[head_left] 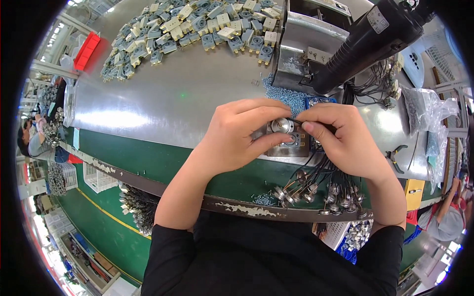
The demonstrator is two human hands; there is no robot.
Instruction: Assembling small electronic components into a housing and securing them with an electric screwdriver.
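Note:
My left hand [239, 134] curls its thumb and fingers around a round silver metal part [281, 126]. It is held over a small metal fixture block [287, 152], where a grey plastic piece [296, 140] sits. Close beside it, my right hand [343, 138] pinches a thin black wire [296, 121] between thumb and forefinger, at the edge of the round part. Fingers partly cover where wire and part meet. Below the right hand, several similar round metal parts [310, 190] on black wires lie near the bench edge.
Grey and cream plastic housings [197, 24] are heaped at the back. Small screws [289, 96] lie in a pile beyond my hands. A black powered screwdriver [370, 44] slants over a metal stand [291, 54]. Pliers [395, 158] and clear plastic bags [429, 111] are at the right.

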